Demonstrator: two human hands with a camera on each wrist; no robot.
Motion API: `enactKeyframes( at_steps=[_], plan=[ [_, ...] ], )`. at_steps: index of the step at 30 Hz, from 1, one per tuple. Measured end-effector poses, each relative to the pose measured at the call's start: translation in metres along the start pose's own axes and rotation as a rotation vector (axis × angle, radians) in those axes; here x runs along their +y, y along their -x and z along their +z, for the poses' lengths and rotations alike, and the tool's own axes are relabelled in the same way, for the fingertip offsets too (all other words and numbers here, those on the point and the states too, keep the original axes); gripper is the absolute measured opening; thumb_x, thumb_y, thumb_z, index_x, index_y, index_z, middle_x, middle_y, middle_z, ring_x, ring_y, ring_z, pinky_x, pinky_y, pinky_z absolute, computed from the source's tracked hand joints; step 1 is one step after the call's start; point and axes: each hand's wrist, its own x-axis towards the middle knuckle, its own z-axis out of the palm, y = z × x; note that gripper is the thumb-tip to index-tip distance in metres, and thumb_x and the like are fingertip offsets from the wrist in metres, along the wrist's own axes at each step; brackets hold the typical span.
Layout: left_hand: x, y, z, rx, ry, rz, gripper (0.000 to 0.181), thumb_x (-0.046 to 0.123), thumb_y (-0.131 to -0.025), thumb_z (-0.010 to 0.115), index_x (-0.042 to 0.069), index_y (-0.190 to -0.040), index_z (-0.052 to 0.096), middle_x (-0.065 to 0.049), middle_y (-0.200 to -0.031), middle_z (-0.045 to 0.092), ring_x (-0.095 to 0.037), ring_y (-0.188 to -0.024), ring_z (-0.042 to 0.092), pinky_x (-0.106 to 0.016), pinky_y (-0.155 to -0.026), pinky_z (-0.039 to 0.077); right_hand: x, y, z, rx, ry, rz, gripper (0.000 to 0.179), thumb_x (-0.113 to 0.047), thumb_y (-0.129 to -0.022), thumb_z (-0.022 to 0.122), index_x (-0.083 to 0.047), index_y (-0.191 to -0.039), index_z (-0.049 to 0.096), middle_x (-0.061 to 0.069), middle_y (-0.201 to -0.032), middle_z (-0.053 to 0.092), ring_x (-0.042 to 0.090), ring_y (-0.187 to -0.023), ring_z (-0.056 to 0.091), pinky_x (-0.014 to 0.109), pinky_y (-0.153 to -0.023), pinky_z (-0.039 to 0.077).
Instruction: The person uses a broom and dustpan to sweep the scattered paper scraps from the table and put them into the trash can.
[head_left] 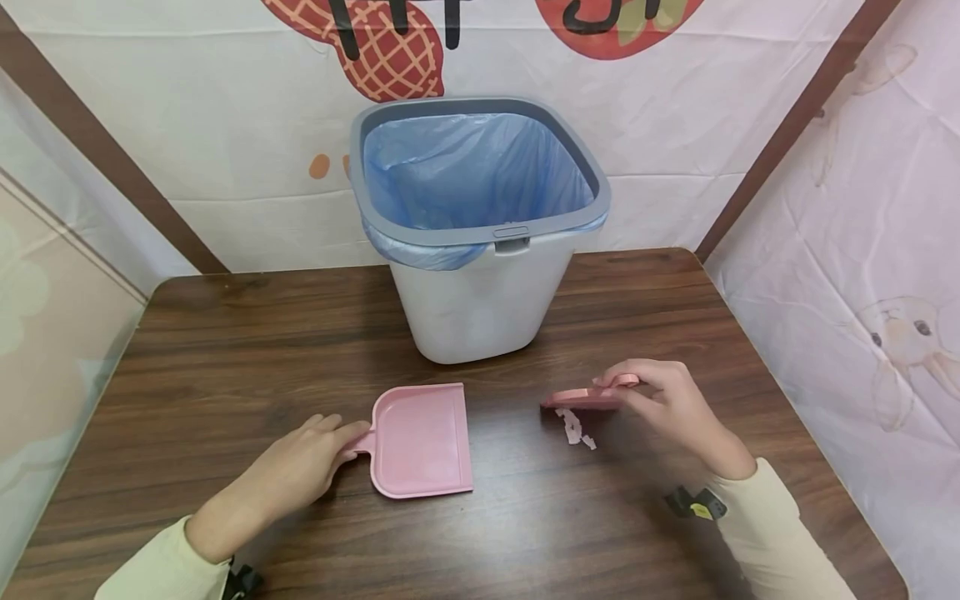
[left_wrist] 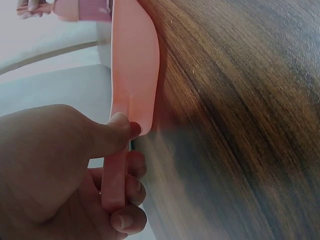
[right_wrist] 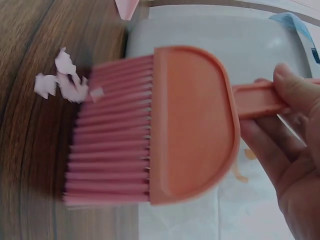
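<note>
- Left hand, lower left, reaches inward; its grip pinches the pan by its handle, thumb on top.
- Right hand, right of centre, has its grip closed round the brush handle, bristles down at pale scraps.
- Pan sits lower centre on the brown wood-grain table.
- Bin stands centre, before printed white cloth.
- Black lettering, top edge, is cut off, unreadable.
</note>
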Motion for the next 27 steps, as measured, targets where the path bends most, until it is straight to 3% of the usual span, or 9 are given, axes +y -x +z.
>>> enactKeyframes(
  at_steps=[9, 15, 21, 27],
  plan=[
    [-0.002, 0.0, 0.001, 0.005, -0.006, 0.017, 0.031, 0.008, -0.089, 0.077, 0.009, -0.119, 0.071, -0.007, -0.096, 0.066, -0.029, -0.088, 0.062, -0.048, -0.077, 0.056, -0.018, -0.003, -0.013, 0.028, -0.106, 0.017, 0.04, 0.027, -0.07, 0.076, -0.006, -0.093, 0.076, 0.009, -0.089, 0.076, 0.005, -0.085, 0.072, 0.016, -0.07, 0.055],
    [-0.003, 0.0, 0.001, 0.005, 0.0, 0.021, 0.031, 0.009, -0.088, 0.077, 0.009, -0.119, 0.071, -0.005, -0.095, 0.065, -0.027, -0.086, 0.062, -0.047, -0.074, 0.056, -0.02, -0.004, -0.023, -0.077, -0.151, 0.018, 0.043, 0.026, -0.072, 0.075, -0.011, -0.093, 0.075, 0.005, -0.089, 0.077, 0.008, -0.087, 0.073, 0.017, -0.067, 0.054],
    [-0.003, 0.0, 0.001, 0.007, -0.007, 0.027, 0.031, 0.01, -0.089, 0.077, 0.01, -0.119, 0.071, -0.003, -0.093, 0.064, -0.026, -0.085, 0.061, -0.046, -0.074, 0.056, -0.017, 0.0, -0.023, -0.202, -0.186, 0.07, 0.039, 0.017, -0.077, 0.077, -0.017, -0.095, 0.075, -0.003, -0.088, 0.075, 0.004, -0.076, 0.066, 0.018, -0.059, 0.051],
    [-0.003, -0.001, 0.002, 0.006, -0.005, 0.027, 0.031, 0.009, -0.088, 0.078, 0.01, -0.118, 0.071, -0.002, -0.091, 0.064, -0.026, -0.084, 0.061, -0.046, -0.073, 0.056, -0.013, 0.0, -0.016, -0.221, -0.173, 0.067, 0.033, 0.013, -0.079, 0.078, -0.016, -0.096, 0.075, -0.003, -0.088, 0.075, 0.003, -0.075, 0.064, 0.017, -0.059, 0.05]
  ],
)
